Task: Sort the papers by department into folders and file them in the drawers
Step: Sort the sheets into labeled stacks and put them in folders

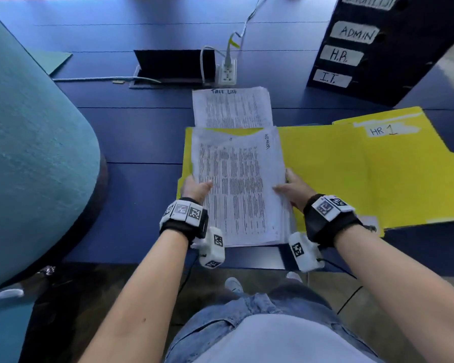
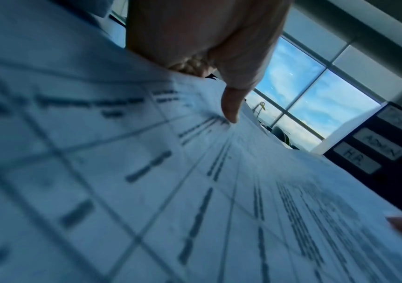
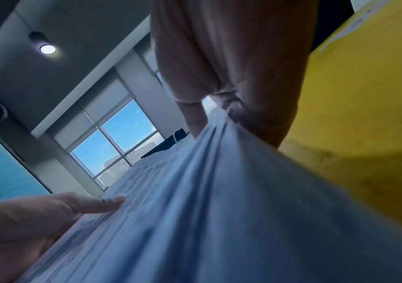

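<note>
White paper stack [image 1: 236, 189] over yellow folder [image 1: 325, 163], left hand [image 1: 194, 188] and right hand [image 1: 295, 189] fingers gripping its edges

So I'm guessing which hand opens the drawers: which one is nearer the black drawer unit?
Right. The right hand grips the paper stack's edge on the drawer unit's side; the left hand holds the far edge.

Drawer labels [image 1: 354, 32] — "ADMIN", "H.R.", "I.T."; yellow folder [image 1: 393, 163] — "HR 1"
</note>
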Motion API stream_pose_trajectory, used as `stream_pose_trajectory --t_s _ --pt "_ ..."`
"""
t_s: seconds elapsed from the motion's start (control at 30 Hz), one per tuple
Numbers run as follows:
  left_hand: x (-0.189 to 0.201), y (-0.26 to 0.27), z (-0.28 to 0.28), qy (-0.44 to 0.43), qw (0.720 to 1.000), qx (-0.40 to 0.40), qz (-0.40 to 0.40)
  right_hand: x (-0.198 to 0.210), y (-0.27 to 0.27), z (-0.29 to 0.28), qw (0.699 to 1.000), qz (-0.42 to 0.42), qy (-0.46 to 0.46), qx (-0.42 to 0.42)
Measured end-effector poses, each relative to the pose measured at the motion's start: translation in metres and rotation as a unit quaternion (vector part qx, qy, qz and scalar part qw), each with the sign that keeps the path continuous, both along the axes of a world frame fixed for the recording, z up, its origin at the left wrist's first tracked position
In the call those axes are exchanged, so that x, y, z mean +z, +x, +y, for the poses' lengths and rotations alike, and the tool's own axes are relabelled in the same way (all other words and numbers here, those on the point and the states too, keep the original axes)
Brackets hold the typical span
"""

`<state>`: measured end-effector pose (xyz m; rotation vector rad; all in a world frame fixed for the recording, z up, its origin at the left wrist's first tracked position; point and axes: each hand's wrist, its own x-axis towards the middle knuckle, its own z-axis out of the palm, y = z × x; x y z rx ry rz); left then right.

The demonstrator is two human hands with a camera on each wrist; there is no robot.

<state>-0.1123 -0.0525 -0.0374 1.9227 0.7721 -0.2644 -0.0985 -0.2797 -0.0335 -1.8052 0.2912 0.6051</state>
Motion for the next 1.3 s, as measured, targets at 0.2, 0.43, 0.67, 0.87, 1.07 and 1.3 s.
stream_pose_trajectory --t_s 0.2,0.43,0.67,0.87,1.07,1.3 --pt "0.000 -0.001 -0.022 0.094 0.995 -0.041 -0.008 -0.005 -0.008 0.002 0.999 -0.046 -0.008 -0.017" --pt "0.071 0.009 -0.036 0.014 0.950 0.056 -0.306 0.059 -0.003 0.009 0.939 -0.321 -0.070 -0.099" --pt "0.089 0.004 -0.039 -0.141 0.914 0.128 -0.358 0.068 -0.021 0.014 0.933 -0.310 0.031 -0.179" --pt "0.033 0.004 -0.020 0.080 0.989 0.032 -0.121 0.036 -0.018 0.009 0.945 -0.282 -0.059 -0.157" --pt "0.007 -0.011 -0.002 0.237 0.964 0.019 0.116 0.019 0.000 -0.005 0.949 -0.245 -0.086 -0.178" --pt "0.012 -0.004 0.000 0.244 0.954 0.051 0.168 -0.001 0.000 -0.018 0.967 -0.124 -0.075 -0.208"
